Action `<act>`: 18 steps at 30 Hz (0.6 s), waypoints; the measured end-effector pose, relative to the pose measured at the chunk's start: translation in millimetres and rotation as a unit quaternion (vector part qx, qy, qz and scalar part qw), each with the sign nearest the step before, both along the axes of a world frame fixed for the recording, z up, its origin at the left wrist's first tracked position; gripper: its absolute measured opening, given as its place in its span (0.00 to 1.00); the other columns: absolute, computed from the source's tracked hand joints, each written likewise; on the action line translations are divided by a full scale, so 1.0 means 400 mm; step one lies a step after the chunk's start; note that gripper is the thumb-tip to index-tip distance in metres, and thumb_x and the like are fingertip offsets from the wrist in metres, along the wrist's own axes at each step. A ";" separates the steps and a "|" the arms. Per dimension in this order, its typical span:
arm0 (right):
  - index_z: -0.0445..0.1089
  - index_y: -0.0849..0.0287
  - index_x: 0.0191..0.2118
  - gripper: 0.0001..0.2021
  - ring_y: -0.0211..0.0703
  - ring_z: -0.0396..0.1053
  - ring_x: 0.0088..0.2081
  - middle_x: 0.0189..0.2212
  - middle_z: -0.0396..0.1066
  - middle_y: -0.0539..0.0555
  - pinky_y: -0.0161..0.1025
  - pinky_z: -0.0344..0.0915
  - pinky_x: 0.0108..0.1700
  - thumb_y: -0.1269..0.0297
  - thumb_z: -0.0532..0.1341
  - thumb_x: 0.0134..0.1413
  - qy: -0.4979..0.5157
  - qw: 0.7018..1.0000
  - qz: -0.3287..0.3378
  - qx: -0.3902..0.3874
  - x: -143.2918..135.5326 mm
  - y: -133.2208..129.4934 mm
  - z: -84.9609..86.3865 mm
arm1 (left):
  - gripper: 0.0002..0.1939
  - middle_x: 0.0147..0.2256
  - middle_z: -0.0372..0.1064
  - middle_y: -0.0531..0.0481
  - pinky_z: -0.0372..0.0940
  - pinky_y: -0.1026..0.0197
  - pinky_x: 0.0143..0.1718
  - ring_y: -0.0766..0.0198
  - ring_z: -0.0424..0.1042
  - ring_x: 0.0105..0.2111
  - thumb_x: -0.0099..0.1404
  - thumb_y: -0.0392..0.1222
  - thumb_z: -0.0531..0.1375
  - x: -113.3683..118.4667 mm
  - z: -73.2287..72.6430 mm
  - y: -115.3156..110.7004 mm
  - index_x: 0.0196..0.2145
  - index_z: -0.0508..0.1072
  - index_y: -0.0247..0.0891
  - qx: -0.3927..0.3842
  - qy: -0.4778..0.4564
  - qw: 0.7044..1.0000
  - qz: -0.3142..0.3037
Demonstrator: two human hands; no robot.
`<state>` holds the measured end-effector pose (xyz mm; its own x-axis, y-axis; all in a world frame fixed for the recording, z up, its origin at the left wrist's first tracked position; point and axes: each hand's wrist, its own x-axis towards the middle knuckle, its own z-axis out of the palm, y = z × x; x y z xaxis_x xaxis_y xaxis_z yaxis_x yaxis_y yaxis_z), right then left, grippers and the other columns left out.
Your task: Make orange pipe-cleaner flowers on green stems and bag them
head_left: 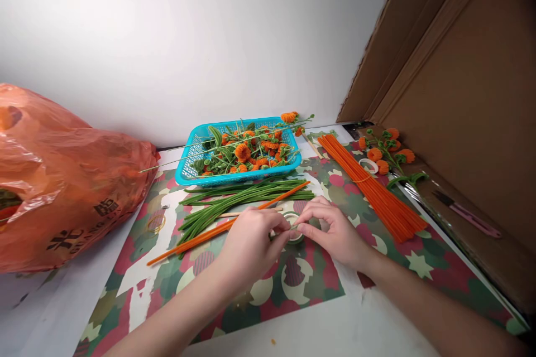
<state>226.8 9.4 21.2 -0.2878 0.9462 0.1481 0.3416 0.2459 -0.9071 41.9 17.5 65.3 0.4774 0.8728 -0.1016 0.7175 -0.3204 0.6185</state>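
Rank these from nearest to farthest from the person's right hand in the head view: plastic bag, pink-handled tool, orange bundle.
1. Orange bundle: just right of the right hand and beyond it.
2. Pink-handled tool: farther right.
3. Plastic bag: far left.

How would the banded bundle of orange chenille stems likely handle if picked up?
The orange chenille stems would probably hold fairly stiff, as they lie nearly straight. The band around them should likely keep them together, though the near ends, fanned out, might splay.
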 end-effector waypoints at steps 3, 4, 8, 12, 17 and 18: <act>0.74 0.54 0.33 0.05 0.43 0.62 0.43 0.32 0.71 0.50 0.41 0.58 0.47 0.69 0.62 0.55 0.006 1.000 -0.006 -0.013 0.000 0.001 -0.003 | 0.15 0.24 0.70 0.50 0.55 0.64 0.28 0.65 0.64 0.24 0.65 0.46 0.52 -0.004 0.000 0.004 0.27 0.74 0.38 -0.010 0.003 1.000 -0.003; 0.74 0.54 0.33 0.05 0.43 0.62 0.43 0.32 0.71 0.50 0.41 0.58 0.47 0.70 0.61 0.55 0.005 1.000 -0.004 -0.015 0.000 0.001 -0.004 | 0.16 0.24 0.70 0.51 0.55 0.64 0.27 0.65 0.64 0.24 0.66 0.46 0.52 -0.008 0.002 0.005 0.27 0.74 0.38 -0.027 0.001 1.000 -0.009; 0.73 0.55 0.29 0.06 0.43 0.62 0.41 0.29 0.71 0.49 0.40 0.57 0.45 0.70 0.61 0.55 0.003 1.000 0.015 -0.009 -0.001 -0.001 0.000 | 0.17 0.24 0.70 0.53 0.55 0.66 0.23 0.67 0.64 0.22 0.66 0.48 0.50 -0.019 0.010 0.003 0.28 0.74 0.40 -0.149 -0.017 0.988 -0.044; 0.72 0.55 0.28 0.06 0.42 0.62 0.40 0.27 0.71 0.49 0.40 0.57 0.44 0.71 0.61 0.54 0.004 1.000 0.012 -0.006 -0.001 -0.002 0.002 | 0.11 0.27 0.72 0.53 0.56 0.65 0.28 0.66 0.65 0.26 0.61 0.49 0.58 -0.012 0.006 0.000 0.28 0.73 0.39 -0.064 -0.016 0.998 -0.005; 0.74 0.54 0.30 0.05 0.43 0.62 0.41 0.28 0.71 0.49 0.40 0.58 0.44 0.69 0.62 0.54 0.006 1.000 0.002 -0.020 -0.001 -0.002 0.000 | 0.15 0.23 0.69 0.53 0.54 0.65 0.26 0.66 0.62 0.24 0.65 0.46 0.52 -0.008 0.005 0.002 0.26 0.72 0.38 -0.043 0.000 0.999 -0.013; 0.74 0.54 0.30 0.05 0.43 0.62 0.41 0.28 0.71 0.50 0.41 0.58 0.44 0.69 0.62 0.54 0.008 1.000 0.003 -0.025 0.000 -0.002 0.001 | 0.15 0.24 0.69 0.53 0.54 0.65 0.25 0.66 0.62 0.24 0.66 0.46 0.51 -0.012 0.007 0.003 0.27 0.73 0.39 -0.063 -0.005 0.998 -0.016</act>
